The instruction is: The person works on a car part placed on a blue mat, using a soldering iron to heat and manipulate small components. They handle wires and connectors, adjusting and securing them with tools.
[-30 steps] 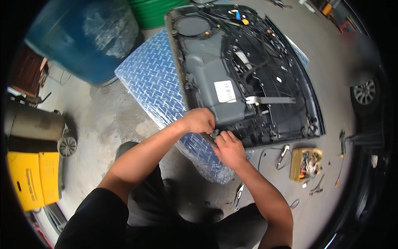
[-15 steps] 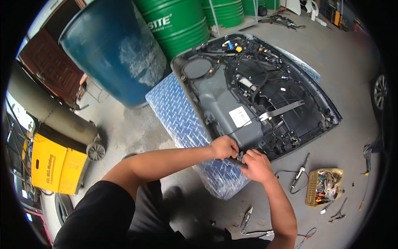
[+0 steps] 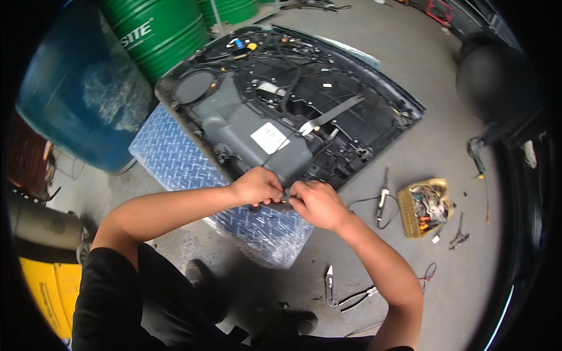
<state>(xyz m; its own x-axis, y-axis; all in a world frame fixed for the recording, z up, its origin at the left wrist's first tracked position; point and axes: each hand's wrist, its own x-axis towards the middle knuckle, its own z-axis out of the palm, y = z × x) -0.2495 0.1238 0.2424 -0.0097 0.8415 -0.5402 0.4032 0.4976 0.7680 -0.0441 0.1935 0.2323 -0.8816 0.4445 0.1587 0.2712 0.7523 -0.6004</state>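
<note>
Hands meet at the near edge of the car door panel (image 3: pixel 281 117), which lies inner side up on a blue checker-plate box (image 3: pixel 175 158), raised off the floor for reach. Left hand (image 3: pixel 257 186) and right hand (image 3: pixel 316 202) both pinch narrowly on a small dark fitting (image 3: pixel 285 198), probably a clip or connector. Pliers (image 3: pixel 331 286) and a yellow parts tray (image 3: pixel 424 207) lie on open floor beyond the box's near corner.

Both hands, left hand (image 3: pixel 256 185) and right hand (image 3: pixel 317 203), have closed together at the door panel (image 3: pixel 281 117) edge.
</note>
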